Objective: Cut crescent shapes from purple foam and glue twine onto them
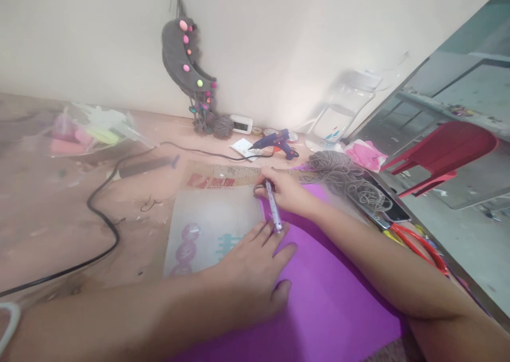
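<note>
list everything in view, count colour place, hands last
Table: 1, brownish, below
Large sheet: 1, purple, near
Printed sheet: 1, whitish, centre
Backing: 1, brown, centre
Pen: 1, lilac, right hand
Glue gun: 1, blue, back
Cord: 1, black, left
Crescent: 1, grey, wall
Yarn bundles: 2, grey, back, right
Display: 1, white, back
Jug: 1, clear, back-right
Bag: 1, clear, back-left
Crumpled piece: 1, pink, right
Slab: 1, black, right
Tool: 1, red, right
Chair: 1, red, right
Others: blurred
Band: 1, white, left
Left hand: 1, on sheets
Right hand: 1, holding pen
</note>
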Tool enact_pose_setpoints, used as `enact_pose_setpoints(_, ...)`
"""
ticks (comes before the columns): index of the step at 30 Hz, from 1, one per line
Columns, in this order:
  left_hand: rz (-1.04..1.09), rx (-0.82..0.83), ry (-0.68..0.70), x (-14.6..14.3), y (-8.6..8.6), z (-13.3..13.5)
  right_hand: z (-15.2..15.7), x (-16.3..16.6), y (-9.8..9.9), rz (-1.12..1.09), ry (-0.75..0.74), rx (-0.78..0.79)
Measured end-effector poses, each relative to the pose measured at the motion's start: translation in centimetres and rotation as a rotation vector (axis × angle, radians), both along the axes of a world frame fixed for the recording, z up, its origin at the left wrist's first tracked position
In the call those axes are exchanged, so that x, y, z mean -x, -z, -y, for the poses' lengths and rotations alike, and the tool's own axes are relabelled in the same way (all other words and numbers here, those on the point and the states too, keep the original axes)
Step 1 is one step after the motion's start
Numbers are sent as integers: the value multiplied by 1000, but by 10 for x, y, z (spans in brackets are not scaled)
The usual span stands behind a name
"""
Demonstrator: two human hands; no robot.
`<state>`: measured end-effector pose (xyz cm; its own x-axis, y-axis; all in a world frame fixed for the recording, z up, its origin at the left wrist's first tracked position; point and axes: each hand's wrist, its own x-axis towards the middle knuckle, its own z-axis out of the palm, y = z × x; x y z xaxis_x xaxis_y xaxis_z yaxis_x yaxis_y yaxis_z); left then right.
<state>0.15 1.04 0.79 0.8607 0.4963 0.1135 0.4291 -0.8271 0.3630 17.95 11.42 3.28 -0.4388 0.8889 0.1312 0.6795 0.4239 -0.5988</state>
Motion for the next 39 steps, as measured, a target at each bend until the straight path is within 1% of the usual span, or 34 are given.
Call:
enact_pose_setpoints(2,4,0,2,0,0,0,-2,-1,-3,-6,-67,91)
enact_pose_setpoints(3,6,3,5,0,0,0,-3,0,-4,-7,-78,108)
enact_pose_setpoints(4,5,6,8,0,0,-1,-4,0,-3,-5,-66,94)
enact_pose_setpoints(7,-9,25,15,-1,-1,-1,-8,2,3,-18,29,-26)
enact_pose_setpoints(8,-12,32,13,-1,-1,0,-10,1,4,-32,42,-38)
enact_pose_setpoints(9,-14,36,10,-1,-1,0,-11,1,4,-48,32,-23)
enact_pose_setpoints(12,-9,36,1,-1,-1,0,-13,-4,2,-58,-76,113)
enact_pose_setpoints(13,-8,34,0,-1,-1,0,-13,-6,1,-48,-100,130)
enact_pose_setpoints(14,-8,30,1,-1,0,1,-12,-6,1,-35,-104,115)
enact_pose_setpoints(17,-2,14,2,0,1,1,-11,-5,2,-19,-20,-36)
enact_pose_setpoints(18,1,11,2,0,1,1,-11,-4,3,-23,-7,-62)
enact_pose_setpoints(19,5,9,0,0,2,1,-10,-3,3,-34,-13,-55)
enact_pose_setpoints(23,15,11,-2,-1,3,0,-11,-5,2,-76,-124,77)
enact_pose_setpoints(25,17,10,0,-1,3,0,-11,-5,4,-66,-114,43)
enact_pose_setpoints(27,13,16,0,-1,2,0,-12,-4,6,-57,-64,-29)
enact_pose_setpoints(29,9,26,-1,-1,1,0,-13,-4,8,-83,-29,-48)
enact_pose_setpoints(32,7,41,4,-1,0,-1,-13,-7,6,-121,-84,57)
enact_pose_setpoints(34,9,43,4,-1,1,0,-12,-9,3,-93,-129,91)
enact_pose_setpoints(36,15,31,-2,-1,2,0,-12,-8,3,-43,-106,26)
enact_pose_setpoints(39,14,15,-12,-1,5,1,-11,-1,9,-6,-17,-89)
